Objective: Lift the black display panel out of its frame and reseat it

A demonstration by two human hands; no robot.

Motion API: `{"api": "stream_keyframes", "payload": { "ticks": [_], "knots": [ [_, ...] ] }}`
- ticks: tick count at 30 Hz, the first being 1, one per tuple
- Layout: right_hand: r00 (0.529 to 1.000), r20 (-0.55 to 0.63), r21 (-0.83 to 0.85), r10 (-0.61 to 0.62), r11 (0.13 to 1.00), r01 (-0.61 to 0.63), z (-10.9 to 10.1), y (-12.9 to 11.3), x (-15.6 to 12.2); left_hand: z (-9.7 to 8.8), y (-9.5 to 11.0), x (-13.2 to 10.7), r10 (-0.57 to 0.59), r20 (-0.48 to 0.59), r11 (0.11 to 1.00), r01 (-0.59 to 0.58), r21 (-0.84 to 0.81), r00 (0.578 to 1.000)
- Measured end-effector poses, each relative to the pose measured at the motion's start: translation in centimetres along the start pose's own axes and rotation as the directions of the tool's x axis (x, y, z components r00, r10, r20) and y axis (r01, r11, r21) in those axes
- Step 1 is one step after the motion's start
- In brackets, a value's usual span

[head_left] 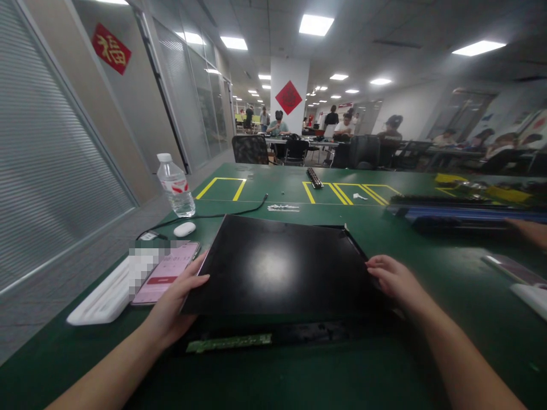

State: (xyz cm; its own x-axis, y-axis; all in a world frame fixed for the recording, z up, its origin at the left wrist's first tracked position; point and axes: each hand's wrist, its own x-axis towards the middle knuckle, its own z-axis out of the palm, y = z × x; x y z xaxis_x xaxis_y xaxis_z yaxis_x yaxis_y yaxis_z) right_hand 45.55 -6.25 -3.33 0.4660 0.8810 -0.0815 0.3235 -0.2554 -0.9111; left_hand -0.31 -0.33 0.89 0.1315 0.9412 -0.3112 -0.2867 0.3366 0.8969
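Note:
A large flat black panel (277, 265) lies in front of me on the green table (299, 376), its near edge lifted above a dark base with a green circuit strip (228, 343). My left hand (173, 304) grips the panel's left near edge, thumb on top. My right hand (395, 280) holds the panel's right edge, fingers curled over it.
A phone (166, 273) and a white tray (102, 299) lie to the left. Further back stand a water bottle (176, 186), a white mouse (184, 229) and a black cable (222, 215). Another person's hand (532, 230) and dark equipment (461, 213) are at the right. People sit at far desks.

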Motion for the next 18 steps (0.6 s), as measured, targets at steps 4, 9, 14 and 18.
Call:
{"api": "stream_keyframes", "payload": {
  "ticks": [4, 9, 14, 18],
  "knots": [
    [0.999, -0.035, -0.116, -0.041, 0.993, 0.036, 0.1, 0.5, 0.1, 0.1, -0.1, 0.1, 0.015, 0.003, 1.0, -0.015, 0.02, 1.0],
    [0.993, -0.068, -0.214, -0.095, 0.974, 0.078, 0.2, 0.0, 0.0, 0.0, -0.3, 0.3, 0.016, 0.03, 0.995, -0.018, 0.095, 0.999],
    [0.988, -0.096, -0.291, -0.119, 0.953, 0.087, 0.1, -0.9, -0.3, -0.2, -0.5, 0.3, 0.003, 0.037, 0.999, -0.004, 0.047, 0.999],
    [0.99, -0.108, -0.292, -0.088, 0.955, 0.053, 0.1, -1.6, -0.8, -0.2, -0.5, 0.2, 0.0, 0.024, 0.998, -0.002, 0.062, 1.0]
  ]
}}
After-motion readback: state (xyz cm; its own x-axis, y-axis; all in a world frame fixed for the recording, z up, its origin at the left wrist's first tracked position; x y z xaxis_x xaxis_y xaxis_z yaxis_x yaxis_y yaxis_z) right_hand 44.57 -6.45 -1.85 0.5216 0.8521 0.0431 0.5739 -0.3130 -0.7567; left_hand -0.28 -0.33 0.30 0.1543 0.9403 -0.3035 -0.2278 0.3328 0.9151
